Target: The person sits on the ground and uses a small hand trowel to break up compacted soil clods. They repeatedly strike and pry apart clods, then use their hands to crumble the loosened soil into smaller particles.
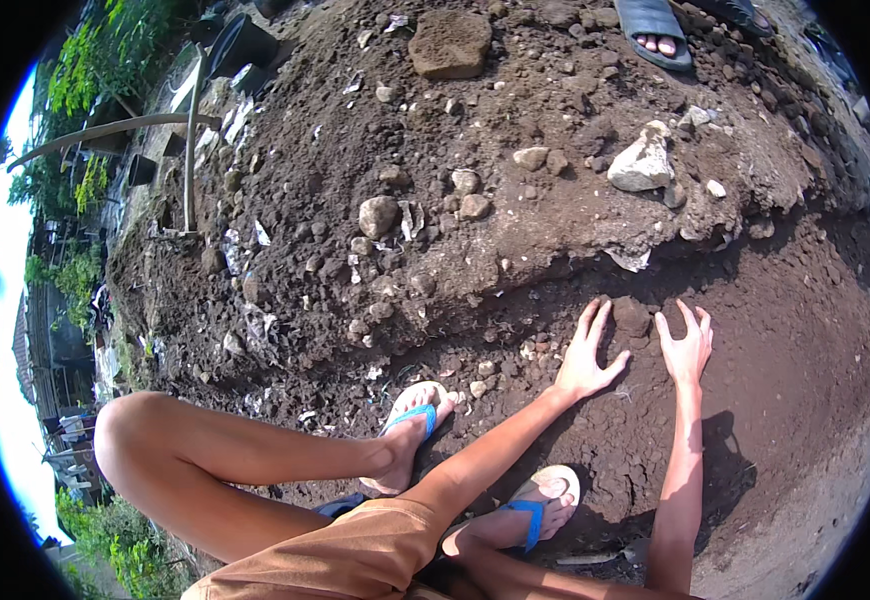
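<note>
A rounded brown clod or stone [631,317] lies in loose dark soil at the foot of a low earth ledge. My left hand [591,355] is on its left side, fingers spread and fingertips against the soil close to it. To its right, my right hand [687,345] also has its fingers apart, pointing toward the ledge. Whether either hand touches the clod is hard to tell. Nothing shows within either palm. Broken, cracked soil [620,455] spreads below my hands.
My feet in blue-strapped flip-flops [425,412] rest left of my hands. Above the ledge lie a large white stone [642,160], a brown block [450,45] and several smaller stones. Another person's sandalled foot [658,38] is at the top. A wooden-handled tool [193,140] and a black pot [240,45] are far left.
</note>
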The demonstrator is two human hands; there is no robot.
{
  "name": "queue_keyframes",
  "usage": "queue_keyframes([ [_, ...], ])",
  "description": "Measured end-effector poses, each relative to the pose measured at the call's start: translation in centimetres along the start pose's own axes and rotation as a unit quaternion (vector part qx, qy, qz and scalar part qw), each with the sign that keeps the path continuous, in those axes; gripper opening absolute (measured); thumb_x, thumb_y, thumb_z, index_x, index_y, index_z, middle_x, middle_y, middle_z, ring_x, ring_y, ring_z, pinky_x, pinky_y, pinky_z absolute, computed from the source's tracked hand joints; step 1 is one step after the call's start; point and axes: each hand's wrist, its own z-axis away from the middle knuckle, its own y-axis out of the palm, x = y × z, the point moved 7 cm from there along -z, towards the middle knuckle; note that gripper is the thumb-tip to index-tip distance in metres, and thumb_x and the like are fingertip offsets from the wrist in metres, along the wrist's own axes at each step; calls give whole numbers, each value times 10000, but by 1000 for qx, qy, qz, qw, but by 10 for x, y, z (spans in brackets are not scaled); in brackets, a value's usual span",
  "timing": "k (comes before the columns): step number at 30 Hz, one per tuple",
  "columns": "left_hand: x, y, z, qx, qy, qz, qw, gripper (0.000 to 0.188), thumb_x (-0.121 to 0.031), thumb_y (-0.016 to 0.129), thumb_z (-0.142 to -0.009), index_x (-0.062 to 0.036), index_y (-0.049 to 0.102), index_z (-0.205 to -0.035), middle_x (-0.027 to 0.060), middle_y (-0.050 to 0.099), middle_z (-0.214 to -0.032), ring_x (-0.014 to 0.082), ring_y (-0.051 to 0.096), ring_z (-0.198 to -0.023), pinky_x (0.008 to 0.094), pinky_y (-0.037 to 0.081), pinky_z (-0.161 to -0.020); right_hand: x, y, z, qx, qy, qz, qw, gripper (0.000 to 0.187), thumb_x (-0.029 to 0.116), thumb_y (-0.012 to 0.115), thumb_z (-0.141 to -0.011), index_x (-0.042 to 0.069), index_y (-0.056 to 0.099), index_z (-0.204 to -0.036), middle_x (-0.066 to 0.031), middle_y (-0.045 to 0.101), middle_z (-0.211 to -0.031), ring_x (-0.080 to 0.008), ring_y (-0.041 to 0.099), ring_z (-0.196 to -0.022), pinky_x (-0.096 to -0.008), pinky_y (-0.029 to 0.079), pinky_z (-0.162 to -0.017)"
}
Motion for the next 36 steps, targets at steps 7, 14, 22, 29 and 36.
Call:
queue_keyframes([
  [7,12,11,-7,4,-50,18,999,852,-387,719,-899,-137,336,-1618,223,293,-1666,450,366,-1498,504,372,-1215,10,25,-22,94,-109,31,989,557,192,688,-921,142,597,-1467,-169,558,-1398,-406,511,-1293,-510,385,-1134],
  [14,13,12,-19,4,-68,40,997,788,-440,694,-921,-67,386,-1543,237,366,-1593,454,416,-1451,495,388,-1196,10,29,-20,141,-109,-36,983,405,163,674,-944,4,691,-1316,-223,680,-1198,-408,656,-1118,-465,502,-980],
  [22,33,-5,12,68,-126,54,988,814,-523,617,-973,32,387,-1523,265,420,-1579,425,420,-1462,469,331,-1228,52,30,18,221,-126,-81,964,278,154,645,-939,0,755,-1143,-186,728,-1140,-390,671,-1103,-462,503,-968],
  [29,21,-23,21,69,-64,116,989,777,-539,639,-957,12,457,-1474,289,553,-1444,446,539,-1348,491,425,-1145,70,30,67,231,-213,-45,948,542,265,653,-929,76,584,-1433,-197,540,-1451,-408,505,-1339,-503,395,-1131],
  [36,12,-17,22,114,-108,51,986,810,-597,591,-964,-26,415,-1511,287,574,-1422,455,550,-1314,536,417,-1114,50,34,60,170,-145,-58,973,599,416,545,-1043,79,458,-1530,-208,537,-1471,-432,488,-1365,-513,373,-1142],
])
